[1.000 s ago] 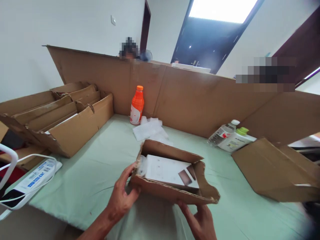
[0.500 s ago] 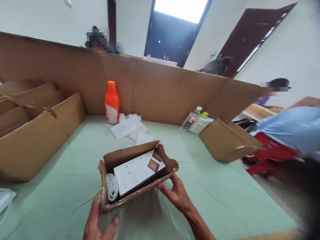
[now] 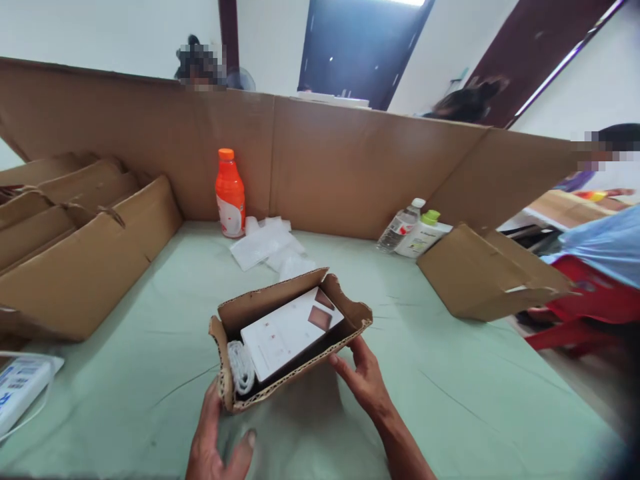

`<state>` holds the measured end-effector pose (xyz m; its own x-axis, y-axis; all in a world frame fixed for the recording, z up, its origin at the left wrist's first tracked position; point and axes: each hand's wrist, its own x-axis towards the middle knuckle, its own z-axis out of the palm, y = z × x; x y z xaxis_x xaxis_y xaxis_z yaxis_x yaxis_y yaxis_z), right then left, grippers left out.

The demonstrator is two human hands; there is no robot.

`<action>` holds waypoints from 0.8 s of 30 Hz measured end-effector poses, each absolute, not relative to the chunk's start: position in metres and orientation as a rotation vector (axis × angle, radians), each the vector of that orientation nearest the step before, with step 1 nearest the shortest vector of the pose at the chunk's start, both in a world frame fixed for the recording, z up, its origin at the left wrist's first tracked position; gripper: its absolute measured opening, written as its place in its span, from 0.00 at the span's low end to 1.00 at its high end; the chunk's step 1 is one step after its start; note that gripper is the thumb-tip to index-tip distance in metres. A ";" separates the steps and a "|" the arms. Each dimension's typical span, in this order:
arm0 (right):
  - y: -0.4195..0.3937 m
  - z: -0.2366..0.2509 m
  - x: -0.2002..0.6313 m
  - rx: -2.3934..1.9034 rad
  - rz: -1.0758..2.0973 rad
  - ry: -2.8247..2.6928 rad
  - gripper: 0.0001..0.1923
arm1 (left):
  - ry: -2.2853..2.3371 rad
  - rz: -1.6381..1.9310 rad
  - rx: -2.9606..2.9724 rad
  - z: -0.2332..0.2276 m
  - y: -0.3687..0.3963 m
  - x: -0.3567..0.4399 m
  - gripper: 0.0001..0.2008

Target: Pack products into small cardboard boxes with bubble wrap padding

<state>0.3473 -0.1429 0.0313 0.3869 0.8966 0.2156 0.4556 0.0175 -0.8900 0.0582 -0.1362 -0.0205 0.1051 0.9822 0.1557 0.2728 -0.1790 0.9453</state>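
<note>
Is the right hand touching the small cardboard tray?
Touching. In the head view the right hand's fingertips press against the near right wall of the cardboard tray, with no gap showing between them.

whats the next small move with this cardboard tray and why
Probably set the cardboard tray flat on the green cloth. It is tilted, with the left hand under one end and the right hand at the other, and the white box and coiled white cable lie loose inside.
</note>
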 end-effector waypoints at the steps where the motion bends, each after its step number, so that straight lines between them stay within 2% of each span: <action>1: -0.144 0.030 0.350 -1.609 0.530 -1.220 0.28 | 1.246 1.130 1.609 -0.014 -0.138 0.063 0.31; 17: -0.152 0.024 0.353 -1.567 0.547 -1.104 0.27 | 1.212 1.087 1.619 0.008 -0.149 0.074 0.34; 24: -0.198 0.003 0.381 -1.723 0.487 -1.017 0.30 | 1.086 0.975 1.678 0.015 -0.139 0.078 0.35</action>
<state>0.3809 -0.1977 0.0033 0.5595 0.8161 0.1449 0.3980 -0.1112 -0.9106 0.0784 -0.1385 0.0150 0.3076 0.9405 0.1441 0.2443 -0.2245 0.9434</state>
